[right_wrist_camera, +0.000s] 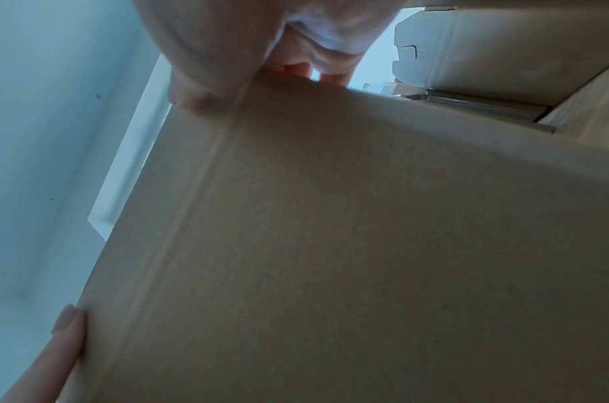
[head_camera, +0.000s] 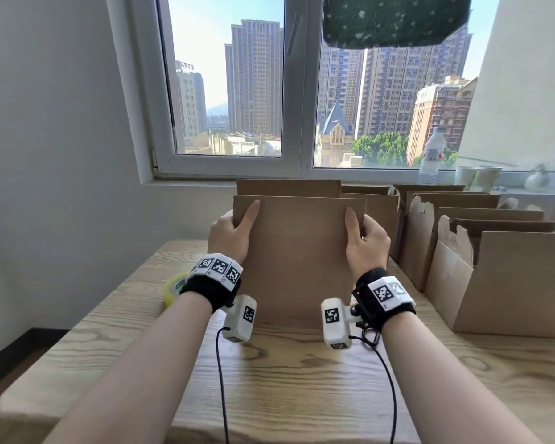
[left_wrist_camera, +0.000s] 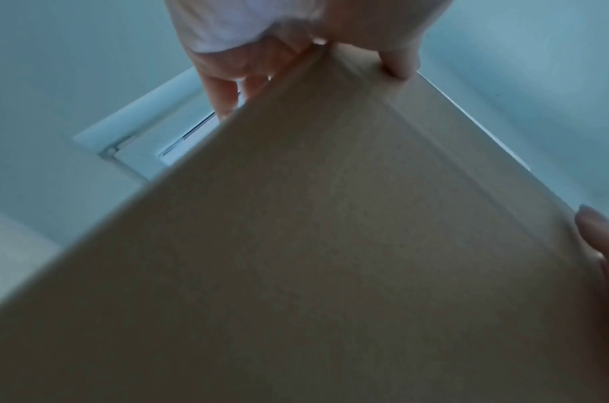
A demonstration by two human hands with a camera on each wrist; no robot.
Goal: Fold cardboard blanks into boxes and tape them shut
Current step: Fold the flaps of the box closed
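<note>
A flat brown cardboard blank [head_camera: 298, 251] stands upright on the wooden table [head_camera: 285, 379], its lower edge on the wood. My left hand [head_camera: 229, 233] grips its upper left edge, thumb on the near face and fingers behind. My right hand [head_camera: 366, 238] grips the upper right edge the same way. The left wrist view shows the cardboard blank [left_wrist_camera: 330, 245] filling the frame, with my left hand [left_wrist_camera: 296, 54] pinching its edge. In the right wrist view the cardboard blank [right_wrist_camera: 365, 245] is held by my right hand [right_wrist_camera: 261, 71] at the top.
Several open cardboard boxes [head_camera: 510, 283] stand in a row at the right of the table. A roll of yellowish tape [head_camera: 173, 288] lies at the left behind my left wrist. A water bottle [head_camera: 431, 155] and cups [head_camera: 476, 177] stand on the windowsill.
</note>
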